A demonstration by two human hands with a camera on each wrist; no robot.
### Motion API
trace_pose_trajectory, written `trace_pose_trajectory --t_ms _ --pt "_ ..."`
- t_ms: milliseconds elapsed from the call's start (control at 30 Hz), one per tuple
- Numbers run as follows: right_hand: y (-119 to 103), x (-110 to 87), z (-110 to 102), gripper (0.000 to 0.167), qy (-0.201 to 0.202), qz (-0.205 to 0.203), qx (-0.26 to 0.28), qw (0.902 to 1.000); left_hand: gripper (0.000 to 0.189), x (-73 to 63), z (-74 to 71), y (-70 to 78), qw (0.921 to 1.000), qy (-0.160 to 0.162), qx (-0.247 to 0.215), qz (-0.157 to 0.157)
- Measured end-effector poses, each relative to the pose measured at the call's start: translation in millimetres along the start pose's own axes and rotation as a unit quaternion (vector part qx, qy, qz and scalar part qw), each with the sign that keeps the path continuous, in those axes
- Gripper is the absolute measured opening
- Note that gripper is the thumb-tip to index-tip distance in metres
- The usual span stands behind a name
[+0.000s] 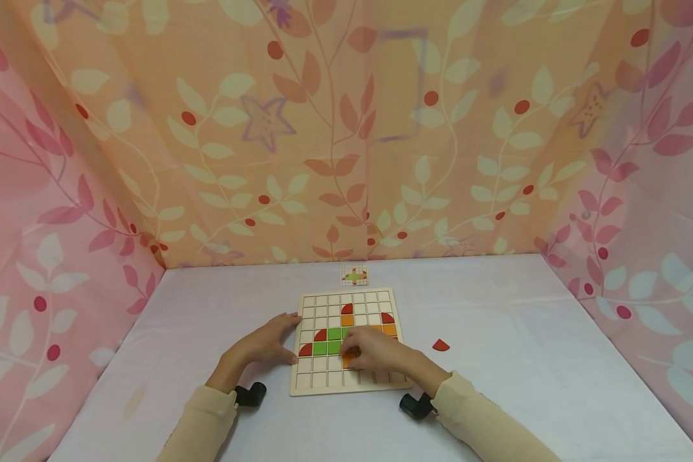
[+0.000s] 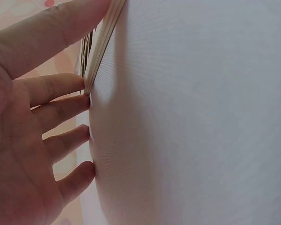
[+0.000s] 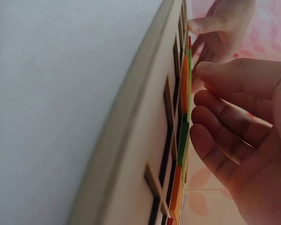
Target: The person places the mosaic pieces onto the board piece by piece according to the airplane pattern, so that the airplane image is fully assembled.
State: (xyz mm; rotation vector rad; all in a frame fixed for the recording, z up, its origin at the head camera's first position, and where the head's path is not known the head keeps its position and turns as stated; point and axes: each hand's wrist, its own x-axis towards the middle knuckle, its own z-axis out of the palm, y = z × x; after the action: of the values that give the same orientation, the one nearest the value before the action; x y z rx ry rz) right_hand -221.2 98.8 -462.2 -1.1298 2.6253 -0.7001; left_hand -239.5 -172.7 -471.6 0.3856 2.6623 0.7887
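Observation:
A square wooden grid board (image 1: pixel 319 381) lies on the table, with red quarter-round pieces (image 1: pixel 305 350), green square pieces (image 1: pixel 320 348) and orange square pieces (image 1: pixel 347 320) set in its cells. My left hand (image 1: pixel 265 341) rests at the board's left edge, thumb and fingers spread along it; in the left wrist view, fingertips (image 2: pixel 79 103) touch the edge and the tabletop. Over the middle of the board is my right hand (image 1: pixel 376 350), covering some cells. Its loosely bent fingers (image 3: pixel 220 133) reach the pieces in the right wrist view, with no piece visible between them and the thumb.
A small card (image 1: pixel 355 275) with a coloured grid pattern lies behind the board. One loose red quarter-round piece (image 1: pixel 441 345) is on the white tablecloth (image 1: pixel 496 385) to the right. Patterned curtains (image 1: pixel 335 128) enclose the back and sides.

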Motion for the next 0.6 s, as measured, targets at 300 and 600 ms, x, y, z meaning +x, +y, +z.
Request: trace_pose_trajectory --t_ms 300,600 --pt "6 -6.0 -7 0.021 0.012 0.011 0.045 0.9989 0.090 0.5 0.2 -0.2 1.0000 0.001 -0.002 -0.001" --pt "14 -14.0 -19 0.022 0.037 0.013 0.063 0.9972 0.089 -0.2 0.7 0.1 1.0000 0.001 -0.006 -0.003"
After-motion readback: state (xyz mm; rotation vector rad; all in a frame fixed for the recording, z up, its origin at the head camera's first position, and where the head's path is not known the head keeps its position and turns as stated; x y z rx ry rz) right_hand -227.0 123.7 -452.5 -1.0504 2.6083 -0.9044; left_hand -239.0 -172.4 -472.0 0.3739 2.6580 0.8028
